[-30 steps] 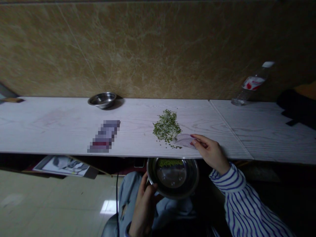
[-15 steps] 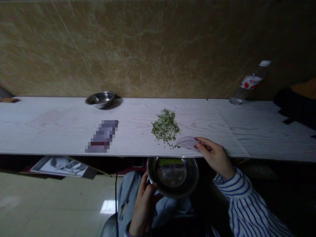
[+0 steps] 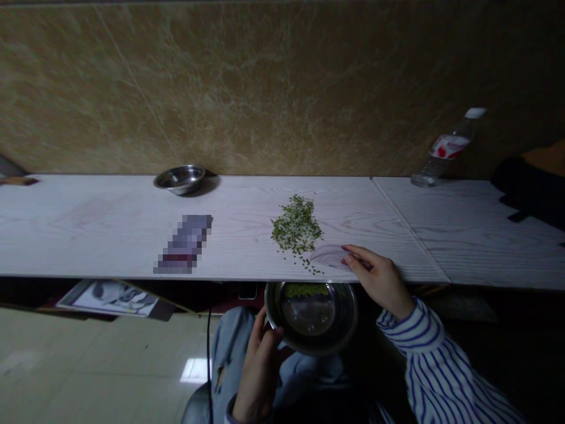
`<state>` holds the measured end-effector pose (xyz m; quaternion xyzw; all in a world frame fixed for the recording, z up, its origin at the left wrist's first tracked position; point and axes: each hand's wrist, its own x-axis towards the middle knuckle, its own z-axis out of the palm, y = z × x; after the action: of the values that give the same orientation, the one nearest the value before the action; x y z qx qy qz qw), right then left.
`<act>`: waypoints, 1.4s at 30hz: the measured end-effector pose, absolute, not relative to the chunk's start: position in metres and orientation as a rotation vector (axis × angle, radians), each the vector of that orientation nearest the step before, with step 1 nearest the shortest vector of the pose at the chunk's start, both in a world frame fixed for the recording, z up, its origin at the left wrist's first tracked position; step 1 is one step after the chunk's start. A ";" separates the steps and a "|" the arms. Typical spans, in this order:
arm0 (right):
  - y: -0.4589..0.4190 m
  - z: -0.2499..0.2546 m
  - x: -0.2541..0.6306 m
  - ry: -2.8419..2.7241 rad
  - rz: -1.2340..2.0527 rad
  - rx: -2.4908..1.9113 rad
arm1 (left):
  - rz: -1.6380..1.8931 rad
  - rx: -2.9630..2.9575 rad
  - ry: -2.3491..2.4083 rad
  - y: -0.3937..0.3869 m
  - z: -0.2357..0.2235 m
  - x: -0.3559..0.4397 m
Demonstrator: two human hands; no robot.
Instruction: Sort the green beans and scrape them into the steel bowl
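Observation:
Small green beans point(image 3: 296, 227), looking like mung beans, lie scattered on the white wood-grain tabletop point(image 3: 238, 235). My right hand point(image 3: 379, 277) pinches a clear plastic protractor point(image 3: 329, 256), which lies low over the table at the near right edge of the beans. A few beans sit by its left tip, close to the front edge. Below that edge, my left hand point(image 3: 261, 359) grips the left rim of a metal bowl point(image 3: 311, 347). More green beans rest inside the bowl, along its far side; the table edge hides part of its rim.
A smaller metal bowl point(image 3: 180, 180) stands near the wall. Left of the beans lies a blurred-out flat item point(image 3: 184, 242). A plastic bottle point(image 3: 448, 147) stands at the back right, beside a dark object point(image 3: 525, 188). Under the tabletop is an open shelf with a picture sheet point(image 3: 110, 296).
My right hand has moved the protractor slightly left, and a few beans have shifted nearer the front edge. My left hand still holds the bowl in about the same place.

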<state>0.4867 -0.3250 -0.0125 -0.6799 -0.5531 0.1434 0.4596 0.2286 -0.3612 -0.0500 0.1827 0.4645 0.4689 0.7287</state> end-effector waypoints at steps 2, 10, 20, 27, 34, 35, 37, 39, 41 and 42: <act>-0.322 -0.014 0.486 -1.351 0.354 -1.670 | 1.025 0.410 1.024 -0.361 -0.050 0.228; -0.313 -0.011 0.475 -1.373 0.395 -1.649 | 1.025 0.430 1.021 -0.359 -0.056 0.226; -0.307 -0.011 0.471 -1.359 0.354 -1.645 | 1.023 0.433 1.044 -0.359 -0.055 0.222; -0.303 -0.005 0.465 -1.391 0.361 -1.631 | 1.015 0.448 1.063 -0.358 -0.055 0.223; -0.304 -0.007 0.465 -1.380 0.360 -1.644 | 1.027 0.430 1.046 -0.358 -0.058 0.222; -0.304 -0.008 0.464 -1.383 0.365 -1.640 | 1.033 0.424 1.045 -0.358 -0.058 0.222; -0.303 -0.009 0.464 -1.386 0.365 -1.635 | 1.043 0.417 1.044 -0.358 -0.058 0.222; -0.301 -0.008 0.463 -1.388 0.347 -1.637 | 1.046 0.417 1.049 -0.358 -0.058 0.222; -0.299 -0.007 0.464 -1.380 0.321 -1.647 | 1.047 0.414 1.054 -0.358 -0.057 0.222; -0.298 -0.007 0.464 -1.377 0.314 -1.653 | 1.047 0.411 1.056 -0.358 -0.056 0.222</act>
<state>0.4638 -0.2983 -0.0065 -0.6731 -0.5606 0.1280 0.4650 0.2220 -0.3580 -0.0563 0.1856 0.4771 0.4731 0.7171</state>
